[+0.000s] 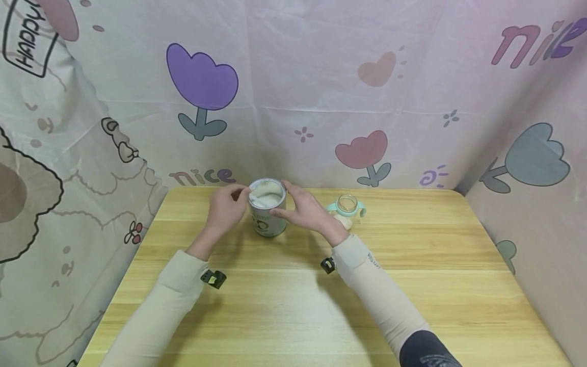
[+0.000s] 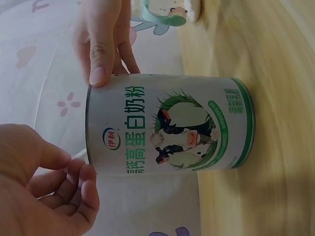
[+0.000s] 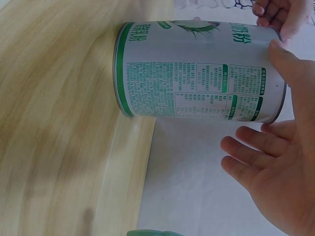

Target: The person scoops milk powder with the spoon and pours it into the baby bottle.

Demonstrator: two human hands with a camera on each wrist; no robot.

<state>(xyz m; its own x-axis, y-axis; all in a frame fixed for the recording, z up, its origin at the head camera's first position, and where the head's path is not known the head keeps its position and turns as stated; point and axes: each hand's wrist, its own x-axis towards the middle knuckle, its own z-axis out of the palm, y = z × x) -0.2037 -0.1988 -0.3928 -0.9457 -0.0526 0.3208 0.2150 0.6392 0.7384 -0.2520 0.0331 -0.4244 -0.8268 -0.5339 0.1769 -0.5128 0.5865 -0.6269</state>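
Note:
A white and green milk powder tin (image 1: 269, 224) stands upright on the table, its top open with pale contents inside. A cow picture marks the tin's side in the left wrist view. Across the left part of the mouth lies a whitish, partly lifted foil seal (image 1: 258, 201). My left hand (image 1: 227, 208) pinches the seal's edge at the left rim with thumb and fingertips. My right hand (image 1: 308, 208) holds the tin near its top from the right. Its thumb (image 3: 283, 56) presses the wall just below the rim, and a finger reaches the far side.
Right of the tin, behind my right hand, is a lidless baby bottle (image 1: 347, 205) with mint-green handles and an amber neck. The wooden table (image 1: 293, 306) meets a printed cloth backdrop (image 1: 284, 76) at the back and sides.

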